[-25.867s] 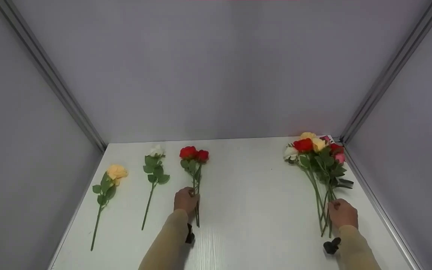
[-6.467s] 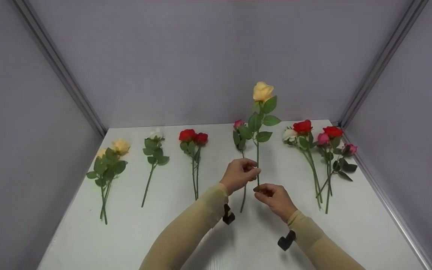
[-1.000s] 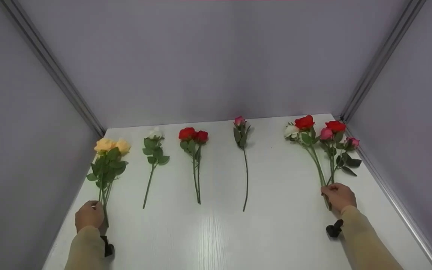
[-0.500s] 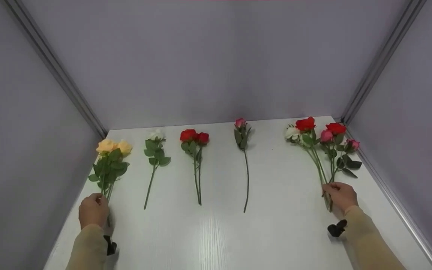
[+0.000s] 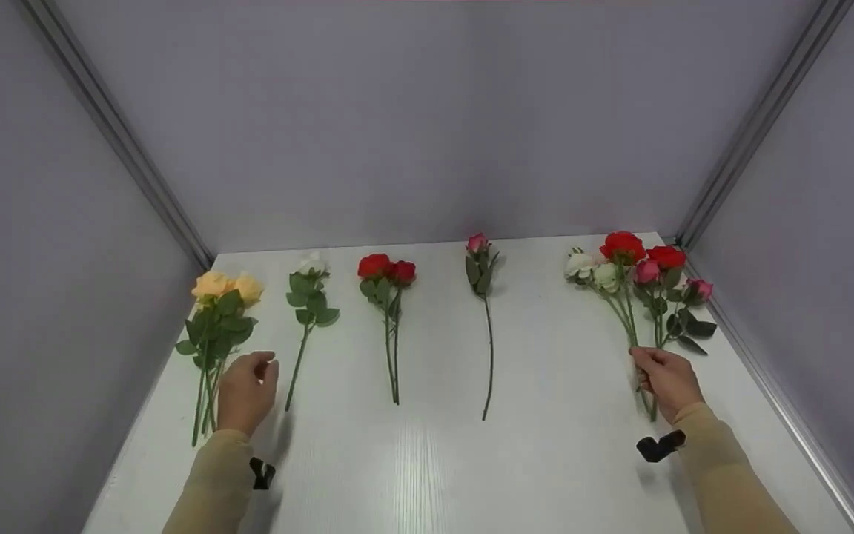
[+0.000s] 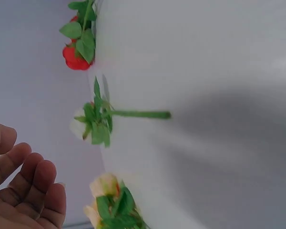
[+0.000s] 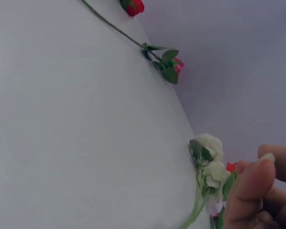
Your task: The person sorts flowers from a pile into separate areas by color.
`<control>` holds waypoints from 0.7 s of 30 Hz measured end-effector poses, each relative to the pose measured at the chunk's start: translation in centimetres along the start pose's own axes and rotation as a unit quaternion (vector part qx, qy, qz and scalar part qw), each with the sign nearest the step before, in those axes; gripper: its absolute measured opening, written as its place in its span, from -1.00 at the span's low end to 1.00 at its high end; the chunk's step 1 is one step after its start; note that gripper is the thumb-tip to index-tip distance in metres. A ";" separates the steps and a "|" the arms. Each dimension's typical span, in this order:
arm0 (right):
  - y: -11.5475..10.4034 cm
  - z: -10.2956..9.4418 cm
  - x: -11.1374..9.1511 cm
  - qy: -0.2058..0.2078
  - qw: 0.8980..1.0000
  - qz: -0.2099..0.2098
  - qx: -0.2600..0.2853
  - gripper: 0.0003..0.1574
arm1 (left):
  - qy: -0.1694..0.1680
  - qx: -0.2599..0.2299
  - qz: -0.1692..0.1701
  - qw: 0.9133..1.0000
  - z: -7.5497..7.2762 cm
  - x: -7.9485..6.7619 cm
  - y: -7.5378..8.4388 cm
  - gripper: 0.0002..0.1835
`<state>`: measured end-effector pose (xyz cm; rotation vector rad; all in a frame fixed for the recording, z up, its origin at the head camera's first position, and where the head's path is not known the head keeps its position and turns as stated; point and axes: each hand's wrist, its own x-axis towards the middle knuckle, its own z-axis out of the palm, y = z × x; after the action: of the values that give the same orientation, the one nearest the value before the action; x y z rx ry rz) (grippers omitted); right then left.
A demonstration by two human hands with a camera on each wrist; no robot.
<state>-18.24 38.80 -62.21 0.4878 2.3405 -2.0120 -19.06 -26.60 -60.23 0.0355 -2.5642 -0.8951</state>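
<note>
My left hand [image 5: 247,393] hovers above the table, just right of the yellow roses [image 5: 213,285] and left of a single white rose [image 5: 313,265]. Its fingers are loosely bent in the left wrist view, with nothing between them. At the right, my right hand [image 5: 668,382] pinches the stem of a red rose [image 5: 623,247], whose head stands over the pile there. Beside that flower lie white roses [image 5: 580,265], another red rose [image 5: 666,257] and pink roses [image 5: 647,271]. In the right wrist view, my fingers [image 7: 252,191] hide most of the red rose.
Two red roses [image 5: 375,266] lie side by side left of the middle of the white table [image 5: 545,460]. Farther right, one pink rose [image 5: 477,243] lies alone. Grey walls [image 5: 427,119] enclose the table at the back and both sides.
My left hand has let go of the yellow roses and moved right and up. My right hand has shifted the red rose slightly right, uncovering a second white rose. Earlier, a yellow rose was held mid-table.
</note>
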 end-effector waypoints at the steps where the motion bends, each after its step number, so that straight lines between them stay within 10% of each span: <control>1: -0.2 0.2 -0.2 0.001 1.000 -0.001 0.008 -0.45 | -0.003 -0.004 0.009 1.000 0.2 -0.1 0.6 -0.81; 21: -2.5 8.0 -4.1 -0.048 0.993 -0.071 0.076 -0.52 | -0.131 -0.181 0.040 0.974 6.8 -2.6 11.2 -0.85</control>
<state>-16.42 29.84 -60.29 0.2263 2.2362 -2.2327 -18.12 -13.30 -59.35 -0.3083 -2.5680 -1.4004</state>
